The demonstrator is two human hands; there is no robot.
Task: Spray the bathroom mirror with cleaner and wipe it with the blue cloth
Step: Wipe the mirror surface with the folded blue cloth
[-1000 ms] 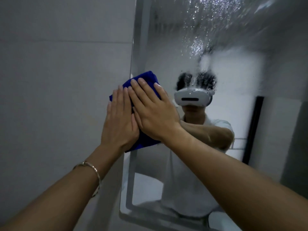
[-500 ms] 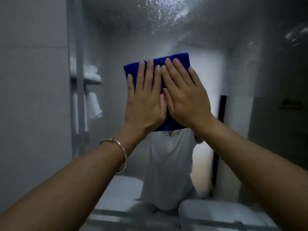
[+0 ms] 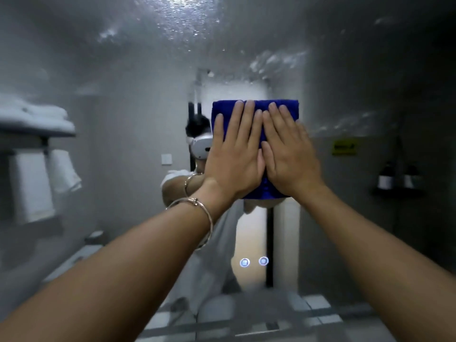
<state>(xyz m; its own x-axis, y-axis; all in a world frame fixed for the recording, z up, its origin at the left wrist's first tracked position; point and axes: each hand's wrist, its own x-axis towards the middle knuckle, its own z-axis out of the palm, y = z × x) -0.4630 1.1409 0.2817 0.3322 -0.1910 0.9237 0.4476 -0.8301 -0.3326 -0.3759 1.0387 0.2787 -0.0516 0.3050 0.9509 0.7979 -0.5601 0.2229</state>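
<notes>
The bathroom mirror [image 3: 123,70] fills nearly the whole view, with cleaner droplets and foam streaks across its upper part. A folded blue cloth [image 3: 288,106] lies flat against the glass at centre right. My left hand [image 3: 234,154] and my right hand [image 3: 288,154] press on it side by side with straight fingers, and they cover most of the cloth. A metal bracelet sits on my left wrist. No spray bottle is in view.
The mirror reflects a shelf of white towels [image 3: 32,119] at the left, hanging towels below it, a doorway at centre, and dark bottles on a small wall rack [image 3: 397,181] at the right. The mirror's lower edge [image 3: 246,329] runs along the bottom.
Both hands have slid the cloth to the right across the glass, from the mirror's left edge toward its middle. The view has followed to the right.
</notes>
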